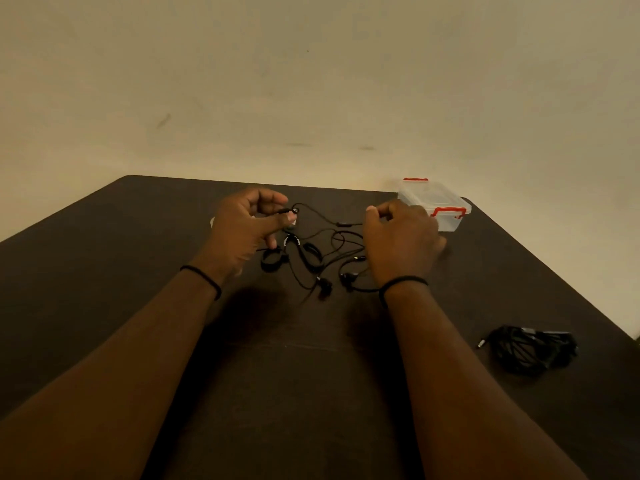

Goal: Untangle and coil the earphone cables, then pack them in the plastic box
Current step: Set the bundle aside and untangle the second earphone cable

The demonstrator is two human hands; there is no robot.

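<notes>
A tangle of black earphone cables (311, 254) lies on the dark table (138, 237) between my hands. My left hand (246, 230) pinches one earbud end of a cable, lifted just above the table. My right hand (398, 240) pinches the same cable farther along, near its inline remote, with its other fingers curled over the tangle. Two earbuds lie at the near edge of the tangle. The clear plastic box (434, 204) with red latches stands closed at the back right, just behind my right hand.
A second bundle of black cables (533, 348) with a jack plug sticking out lies near the table's right edge. A small pale object peeks out behind my left hand. A bare beige wall rises behind the table's far edge.
</notes>
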